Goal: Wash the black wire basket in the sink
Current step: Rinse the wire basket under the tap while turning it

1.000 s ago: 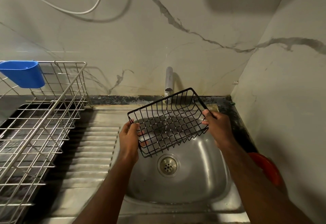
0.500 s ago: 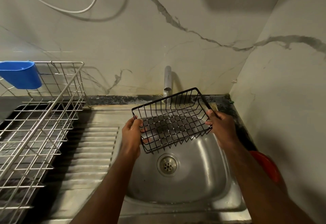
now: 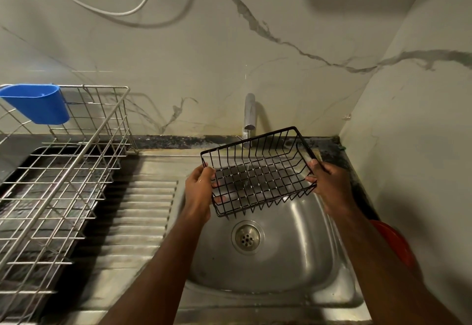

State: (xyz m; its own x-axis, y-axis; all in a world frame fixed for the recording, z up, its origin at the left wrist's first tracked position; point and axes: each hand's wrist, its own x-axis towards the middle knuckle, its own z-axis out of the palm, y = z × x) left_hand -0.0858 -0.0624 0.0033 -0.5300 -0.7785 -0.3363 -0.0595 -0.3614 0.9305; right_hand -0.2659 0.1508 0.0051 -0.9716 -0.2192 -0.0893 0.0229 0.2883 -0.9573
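Black wire basket (image 3: 258,174): held between both hands over sink (image 3: 293,260); left hand (image 3: 199,189) grips its left end, right hand (image 3: 329,184) grips its right end, under tap (image 3: 249,117).

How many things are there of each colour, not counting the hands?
Black: 1, the black wire basket
Blue: 1, the blue cup
Silver: 3, the tap, the sink, the silver wire rack
Red: 1, a red thing, partly hidden
Total: 6
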